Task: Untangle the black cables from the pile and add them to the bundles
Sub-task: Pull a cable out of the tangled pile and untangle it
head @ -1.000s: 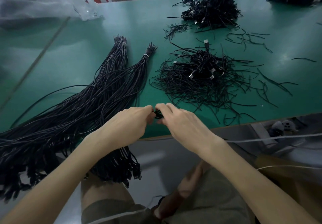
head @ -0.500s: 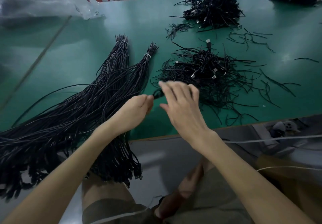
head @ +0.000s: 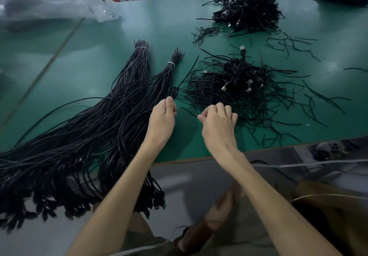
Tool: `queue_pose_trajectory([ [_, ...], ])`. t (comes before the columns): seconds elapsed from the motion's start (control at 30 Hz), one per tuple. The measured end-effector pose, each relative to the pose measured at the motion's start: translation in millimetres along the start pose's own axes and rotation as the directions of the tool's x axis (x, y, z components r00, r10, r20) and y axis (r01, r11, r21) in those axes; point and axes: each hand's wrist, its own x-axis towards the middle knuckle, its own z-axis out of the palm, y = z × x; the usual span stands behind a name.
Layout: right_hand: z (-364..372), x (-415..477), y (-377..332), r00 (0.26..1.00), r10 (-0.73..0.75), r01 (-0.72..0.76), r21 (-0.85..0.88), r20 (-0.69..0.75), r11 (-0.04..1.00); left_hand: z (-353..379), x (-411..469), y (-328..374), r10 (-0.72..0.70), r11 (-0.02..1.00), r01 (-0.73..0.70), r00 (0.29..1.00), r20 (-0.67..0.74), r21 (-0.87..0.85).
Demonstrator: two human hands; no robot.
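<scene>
Head camera: your left hand (head: 162,116) pinches a thin black looped cable (head: 173,92) just beside the two tied black cable bundles (head: 139,66) on the green worktop (head: 99,56). Your right hand (head: 218,120) is curled near the tangled black cable pile (head: 239,84); I cannot tell whether it holds anything.

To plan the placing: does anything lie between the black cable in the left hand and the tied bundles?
Nothing visible does: the left hand pinches the thin black cable right beside the nearer tied bundle of black cables.
</scene>
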Motion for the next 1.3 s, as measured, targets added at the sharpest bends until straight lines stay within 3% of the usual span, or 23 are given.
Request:
queue_pose_trajectory([
  [0.1,-2.4,1.5,-1.4,0.995,0.054,-0.038,0.179,-0.083,0.983,0.6,-1.7,-0.2,0.011,1.000,-0.011,1.000,0.009,0.009],
  [0.27,-9.8,7.5,3.9,0.982,0.186,-0.151,0.440,-0.037,0.885,1.6,-2.3,-0.3,0.039,0.997,-0.042,0.998,0.038,0.063],
  [0.47,-12.8,1.8,2.0,0.990,0.105,-0.026,0.600,-0.096,0.799,1.3,-6.6,3.4,0.063,0.968,-0.071,0.997,0.043,0.239],
  [0.6,-11.2,1.0,1.2,0.995,0.033,0.032,0.615,-0.094,0.788,8.2,-14.1,9.4,0.158,0.831,-0.207,0.978,0.139,0.516],
  [0.67,-8.5,1.8,2.2,0.997,0.020,0.025,0.598,-0.068,0.801,9.7,-15.1,9.8,0.175,0.810,-0.237,0.971,0.165,0.536],
  [0.97,-6.5,-0.8,3.4,0.998,-0.029,0.057,0.591,-0.057,0.804,3.6,-20.4,12.7,0.171,0.887,-0.239,0.965,0.201,0.394],
  [1.1,-8.1,-0.4,4.3,1.000,-0.019,0.007,0.646,0.012,0.764,3.9,-19.2,12.9,0.164,0.917,-0.218,0.970,0.182,0.333],
  [1.2,-11.2,1.3,4.5,0.996,-0.034,-0.036,0.725,0.081,0.687,0.6,-17.7,13.4,0.131,0.989,-0.143,0.967,0.217,0.043],
  [1.3,-17.3,3.4,6.7,0.989,-0.089,-0.042,0.805,0.117,0.592,-2.2,-17.8,16.3,0.091,0.979,-0.032,0.952,0.291,-0.202],
])
